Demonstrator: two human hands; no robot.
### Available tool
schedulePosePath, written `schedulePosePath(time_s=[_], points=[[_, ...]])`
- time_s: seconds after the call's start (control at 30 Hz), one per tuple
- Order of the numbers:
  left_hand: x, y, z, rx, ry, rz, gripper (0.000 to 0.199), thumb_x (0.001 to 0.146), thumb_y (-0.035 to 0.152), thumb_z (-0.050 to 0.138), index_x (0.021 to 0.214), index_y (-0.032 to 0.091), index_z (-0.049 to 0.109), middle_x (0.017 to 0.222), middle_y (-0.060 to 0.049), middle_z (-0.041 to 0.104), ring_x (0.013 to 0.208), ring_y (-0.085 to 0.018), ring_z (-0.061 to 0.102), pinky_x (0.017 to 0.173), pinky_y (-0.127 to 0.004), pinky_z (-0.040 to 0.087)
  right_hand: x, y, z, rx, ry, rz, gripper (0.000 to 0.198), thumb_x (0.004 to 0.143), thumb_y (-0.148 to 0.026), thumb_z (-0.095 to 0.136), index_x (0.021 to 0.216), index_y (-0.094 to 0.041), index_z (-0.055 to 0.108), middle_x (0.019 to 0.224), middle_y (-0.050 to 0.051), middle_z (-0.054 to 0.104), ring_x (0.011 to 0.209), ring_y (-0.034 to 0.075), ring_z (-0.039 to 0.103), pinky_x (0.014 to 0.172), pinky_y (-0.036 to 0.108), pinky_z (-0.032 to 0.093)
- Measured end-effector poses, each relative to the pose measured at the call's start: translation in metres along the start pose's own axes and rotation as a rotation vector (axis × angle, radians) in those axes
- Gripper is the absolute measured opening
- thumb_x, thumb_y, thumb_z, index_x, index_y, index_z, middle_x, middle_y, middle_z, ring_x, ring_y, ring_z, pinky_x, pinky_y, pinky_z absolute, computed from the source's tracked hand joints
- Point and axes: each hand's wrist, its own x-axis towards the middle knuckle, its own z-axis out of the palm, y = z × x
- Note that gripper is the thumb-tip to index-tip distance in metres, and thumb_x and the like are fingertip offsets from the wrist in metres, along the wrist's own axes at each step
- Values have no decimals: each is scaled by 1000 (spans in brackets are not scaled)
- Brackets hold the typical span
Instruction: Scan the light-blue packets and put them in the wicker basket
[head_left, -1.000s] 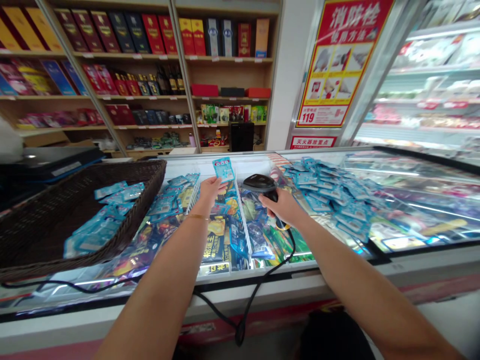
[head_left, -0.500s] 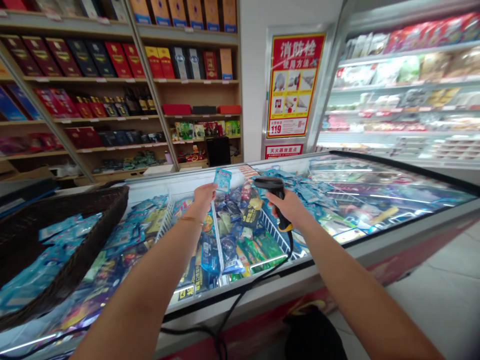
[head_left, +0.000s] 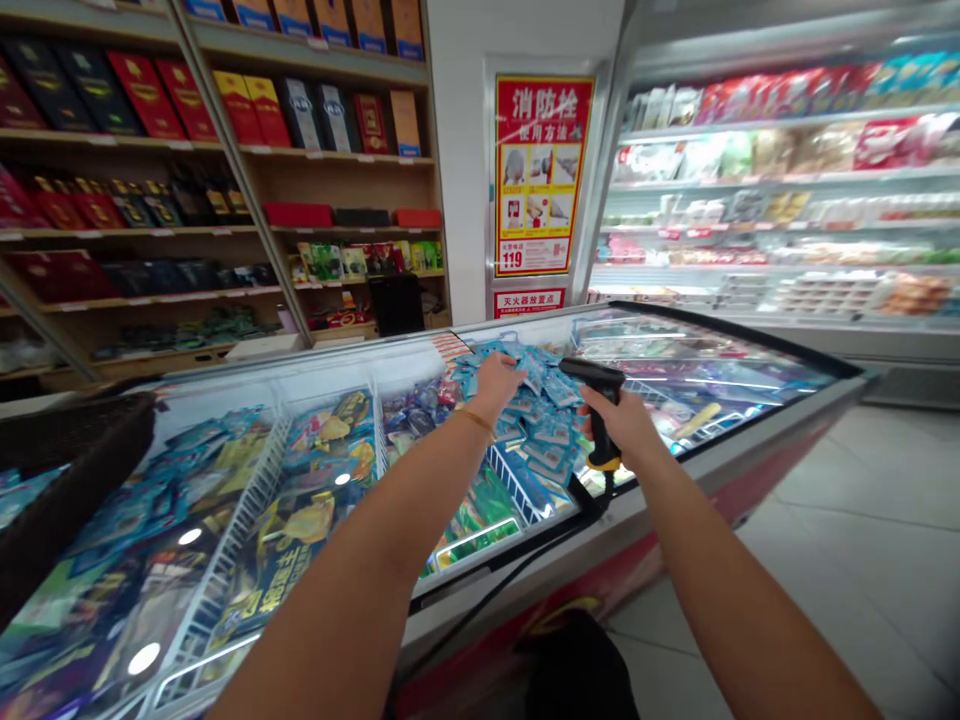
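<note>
Many small blue packets [head_left: 551, 425] lie in a loose heap on the glass top of a chest freezer. My left hand [head_left: 498, 382] is over the heap's left side, its fingers stretched towards the packets and slightly apart; no packet shows clearly held in it. In my right hand [head_left: 630, 428] is a black handheld barcode scanner [head_left: 598, 376], gripped by its handle, with its head pointing left over the heap. The scanner's cable [head_left: 495, 590] runs down along the freezer's front edge.
At the left, a dark woven basket [head_left: 67, 500] with blue packets stands on the freezer [head_left: 757, 440]. Bagged goods in white wire baskets [head_left: 232, 530] show below the glass. Behind are shelves of boxes [head_left: 330, 160], a red fire-hydrant poster [head_left: 541, 175] and a refrigerated display [head_left: 780, 180].
My left hand has moved right to the heap, and the blue packet it held up is no longer seen in it. The view has turned right; the scanner stays in my right hand.
</note>
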Motion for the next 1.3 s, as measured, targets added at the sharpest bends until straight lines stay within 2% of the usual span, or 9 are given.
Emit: schedulePosePath(time_s=[0.17,0.4,0.5,0.67,0.8,0.93,1.03,1.13,1.3], points=[[-9,3,-8,304,36,105,29,59,10,83,76,19,62,86,-7,69,99,-26,64,93,-36,46,7,14,6,26,-22,18,21,82,-32,74,78,-20,57,60,0,63,43,13,56,39,25,48],[-17,7,-43,472,82,164,23,71,27,79,88,19,66,92,-7,69,94,-23,64,88,-33,46,9,17,27,-5,-24,44,22,81,-31,73,74,-20,55,59,-1,62,43,13,55,41,26,47],[-22,2,-86,524,144,146,18,77,28,72,90,19,66,96,-8,70,95,-23,65,86,-33,46,7,21,35,-12,-33,54,20,85,-30,69,75,-19,56,58,-1,61,43,13,55,41,25,47],[-39,-12,-197,659,299,56,25,79,27,67,101,18,63,107,-12,69,103,-25,65,92,-35,46,5,27,58,-7,-75,53,21,85,-29,71,76,-18,55,57,-1,61,40,11,54,38,24,45],[-63,-15,-284,789,451,-31,38,78,27,67,113,16,60,125,-20,63,124,-34,56,105,-44,40,1,26,96,4,-133,39,24,83,-30,75,76,-17,56,57,-1,62,39,11,54,38,22,46],[-79,-8,-347,963,616,-167,52,75,32,71,121,12,58,134,-29,55,131,-46,48,105,-58,37,-12,20,145,-6,-235,32,26,82,-32,77,76,-18,56,56,-1,61,38,10,53,36,22,45],[-86,-4,-384,1152,716,-221,55,76,35,69,124,10,58,137,-32,52,132,-48,45,106,-61,34,-22,13,178,-43,-356,-3,25,84,-30,75,74,-18,55,54,-2,59,36,10,51,35,22,42],[-92,-8,-408,1185,755,-339,53,76,35,66,123,10,60,140,-33,51,136,-51,39,107,-69,28,-29,6,202,-75,-452,-32,25,84,-30,75,74,-18,55,56,-2,59,37,10,52,35,21,42],[-97,-23,-421,1112,734,-517,56,76,35,65,126,10,61,150,-34,41,147,-55,16,103,-79,21,-39,4,231,-113,-511,-56,25,85,-31,73,76,-18,53,56,-3,59,37,9,52,35,20,42]])
